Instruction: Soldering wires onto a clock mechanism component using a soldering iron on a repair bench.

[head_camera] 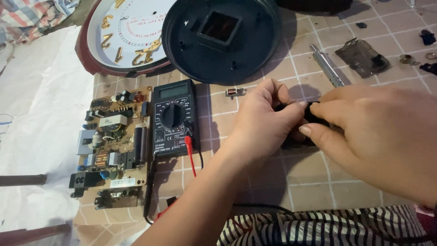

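Observation:
My left hand (264,120) and my right hand (378,132) meet over a small black part (314,115), both gripping it with fingertips; most of it is hidden behind my fingers. It is held just above the checked tablecloth (314,182). A round black clock back (223,38) with a square recess lies beyond my hands. The white clock face (125,34) with gold numerals and a dark red rim lies to its left.
A black multimeter (174,117) with red and black leads sits left of my hands, beside a brown circuit board (111,146). A metal tool shaft (327,66), a smoky plastic cover (363,57) and small parts lie at the far right.

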